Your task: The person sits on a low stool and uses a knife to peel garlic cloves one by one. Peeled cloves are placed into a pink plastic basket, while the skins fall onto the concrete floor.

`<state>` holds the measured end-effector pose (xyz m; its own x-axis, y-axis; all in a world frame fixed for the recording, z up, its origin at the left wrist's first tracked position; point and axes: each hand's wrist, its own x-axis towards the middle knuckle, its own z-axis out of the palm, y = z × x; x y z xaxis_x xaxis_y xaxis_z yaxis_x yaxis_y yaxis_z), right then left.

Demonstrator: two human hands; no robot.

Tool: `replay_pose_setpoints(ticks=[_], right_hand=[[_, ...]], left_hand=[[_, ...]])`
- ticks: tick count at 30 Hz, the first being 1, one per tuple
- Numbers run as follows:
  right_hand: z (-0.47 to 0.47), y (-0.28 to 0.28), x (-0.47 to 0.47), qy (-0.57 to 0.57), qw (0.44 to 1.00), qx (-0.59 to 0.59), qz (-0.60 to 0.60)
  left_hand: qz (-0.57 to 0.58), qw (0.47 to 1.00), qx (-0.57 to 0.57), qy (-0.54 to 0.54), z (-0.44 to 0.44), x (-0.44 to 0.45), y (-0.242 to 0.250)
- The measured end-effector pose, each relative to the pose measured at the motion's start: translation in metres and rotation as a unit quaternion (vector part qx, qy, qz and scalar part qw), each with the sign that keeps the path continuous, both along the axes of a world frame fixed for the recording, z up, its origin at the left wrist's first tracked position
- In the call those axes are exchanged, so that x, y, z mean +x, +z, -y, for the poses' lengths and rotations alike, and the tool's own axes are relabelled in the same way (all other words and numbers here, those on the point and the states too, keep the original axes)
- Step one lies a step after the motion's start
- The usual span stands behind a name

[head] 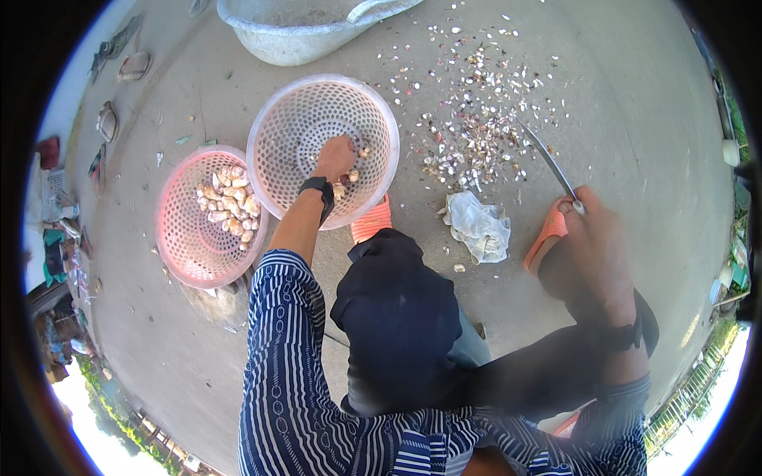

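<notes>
My left hand (pixel 337 156), with a black band on its wrist, reaches down into a pale pink perforated plastic basket (pixel 280 113). A few knobbly root pieces (pixel 353 176) lie around it there; my fingers are mostly hidden, so I cannot tell whether they hold one. My right hand (pixel 595 238), blurred, grips the pale handle of a long, slightly curved knife (pixel 550 159). Its blade points up and left, above my orange slipper (pixel 545 232). Left of the pale basket, a pinker perforated basket (pixel 178 238) holds a heap of pale, knobbly root pieces (pixel 232 199).
Peelings and chips (pixel 476 131) are strewn over the concrete floor (pixel 643 119) ahead on the right. A crumpled white plastic bag (pixel 478 226) lies between my feet. A large grey basin (pixel 292 41) stands at the far side. Loose shoes (pixel 134 66) lie at the left.
</notes>
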<state>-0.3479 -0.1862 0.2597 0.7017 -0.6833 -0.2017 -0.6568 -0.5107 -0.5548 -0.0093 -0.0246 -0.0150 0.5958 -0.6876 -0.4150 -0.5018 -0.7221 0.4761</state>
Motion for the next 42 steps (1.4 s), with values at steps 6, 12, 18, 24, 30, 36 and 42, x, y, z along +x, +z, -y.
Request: replay_pose_setpoints(ticks=[6, 12, 18, 24, 30, 36, 42], right_hand=[[-0.005, 0.009, 0.000, 0.035, 0.997, -0.038, 0.060], [-0.012, 0.017, -0.006, 0.038, 0.993, -0.087, 0.073], [-0.011, 0.026, -0.014, 0.005, 0.977, -0.024, 0.214], [-0.002, 0.035, -0.033, -0.009, 0.946, -0.074, 0.316], [0.005, 0.044, -0.065, -0.041, 0.926, -0.099, 0.363], [0.005, 0.050, -0.071, 0.011, 0.934, 0.048, 0.353], [0.002, 0.044, -0.060, 0.095, 0.947, 0.058, 0.301]], left_hand=[[-0.472, 0.799, -0.295, 0.228, -0.029, 0.001, 0.095], [-0.517, 0.752, -0.381, 0.147, -0.048, -0.067, 0.246], [-0.586, 0.680, -0.439, 0.034, -0.037, -0.156, 0.339], [-0.662, 0.624, -0.415, 0.001, 0.012, -0.222, 0.358], [-0.566, 0.706, -0.425, -0.025, 0.064, -0.245, 0.345], [-0.474, 0.765, -0.432, -0.051, 0.081, -0.230, 0.325], [-0.450, 0.789, -0.416, -0.046, 0.073, -0.224, 0.321]])
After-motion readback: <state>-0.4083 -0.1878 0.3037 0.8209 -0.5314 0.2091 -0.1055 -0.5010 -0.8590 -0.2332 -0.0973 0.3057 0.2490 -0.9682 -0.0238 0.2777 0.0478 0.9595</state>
